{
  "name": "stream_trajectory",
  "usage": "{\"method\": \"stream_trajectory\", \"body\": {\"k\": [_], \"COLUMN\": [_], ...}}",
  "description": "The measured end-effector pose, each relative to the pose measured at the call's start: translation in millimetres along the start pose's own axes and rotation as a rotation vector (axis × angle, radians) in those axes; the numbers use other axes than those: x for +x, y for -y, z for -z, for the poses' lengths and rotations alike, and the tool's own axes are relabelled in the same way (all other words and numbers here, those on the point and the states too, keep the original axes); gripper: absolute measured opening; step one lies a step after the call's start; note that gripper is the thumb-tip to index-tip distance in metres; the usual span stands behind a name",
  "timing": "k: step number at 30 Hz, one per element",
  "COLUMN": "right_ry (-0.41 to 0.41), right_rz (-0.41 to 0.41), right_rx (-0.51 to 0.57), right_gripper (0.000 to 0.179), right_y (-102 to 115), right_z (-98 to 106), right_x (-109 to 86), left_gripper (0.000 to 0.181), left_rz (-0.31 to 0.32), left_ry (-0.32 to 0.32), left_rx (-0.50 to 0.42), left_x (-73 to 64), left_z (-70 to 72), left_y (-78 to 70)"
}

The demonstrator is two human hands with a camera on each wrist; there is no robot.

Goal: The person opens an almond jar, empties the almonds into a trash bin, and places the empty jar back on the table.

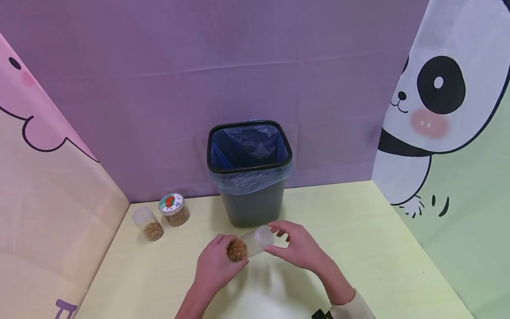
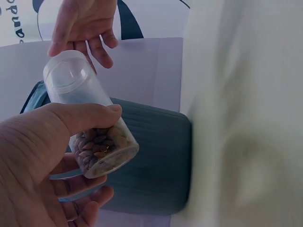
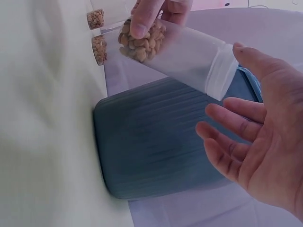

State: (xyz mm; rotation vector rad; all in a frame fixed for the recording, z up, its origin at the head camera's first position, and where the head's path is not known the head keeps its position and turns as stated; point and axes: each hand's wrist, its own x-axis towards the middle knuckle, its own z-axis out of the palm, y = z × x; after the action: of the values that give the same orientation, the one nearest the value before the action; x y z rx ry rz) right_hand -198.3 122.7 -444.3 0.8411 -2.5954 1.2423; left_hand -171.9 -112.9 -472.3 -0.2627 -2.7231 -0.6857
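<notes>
My left hand (image 1: 218, 262) grips a clear plastic jar (image 3: 187, 54) round its lower part, where brown nuts or seeds (image 3: 142, 41) are gathered. The jar lies tilted in the air in front of the trash bin (image 1: 253, 204), its translucent white lid (image 3: 221, 71) pointing right. Beside the lid is my right hand (image 1: 296, 246), its fingers loosely spread. In the right wrist view the right thumb (image 3: 258, 61) is at the lid's edge; whether it touches cannot be told. The left thumb (image 2: 92, 117) lies across the jar's side.
A blue liner bag (image 1: 249, 146) fills the bin, which stands against the purple backdrop (image 1: 159, 110). At the table's back left are another clear jar of nuts (image 1: 148, 223) and a shorter jar with a printed lid (image 1: 174, 209). Printed side panels (image 1: 442, 177) flank the table (image 1: 358, 248).
</notes>
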Motion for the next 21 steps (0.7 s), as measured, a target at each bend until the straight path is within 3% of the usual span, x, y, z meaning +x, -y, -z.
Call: {"method": "stream_trajectory", "body": {"k": [9,17,21], "right_ry": [-0.068,-0.102,-0.119], "right_rz": [-0.014,0.014,0.014], "right_rx": [-0.049,0.054,0.114], "right_gripper": [0.049,0.040,0.038], "right_y": [9,8,18], "right_z": [6,8,15], "right_x": [6.4,4.8,3.7], "left_gripper": [0.059,0.057,0.058], "left_rz": [-0.013,-0.042,-0.047], "left_ry": [-0.024,-0.072,-0.100], "left_rx": [-0.002,-0.033,-0.072], "left_x": [8.7,11.4,11.3], "left_z": [1.9,-3.3,-4.1], "left_y": [-9.4,-11.8,-11.4]}}
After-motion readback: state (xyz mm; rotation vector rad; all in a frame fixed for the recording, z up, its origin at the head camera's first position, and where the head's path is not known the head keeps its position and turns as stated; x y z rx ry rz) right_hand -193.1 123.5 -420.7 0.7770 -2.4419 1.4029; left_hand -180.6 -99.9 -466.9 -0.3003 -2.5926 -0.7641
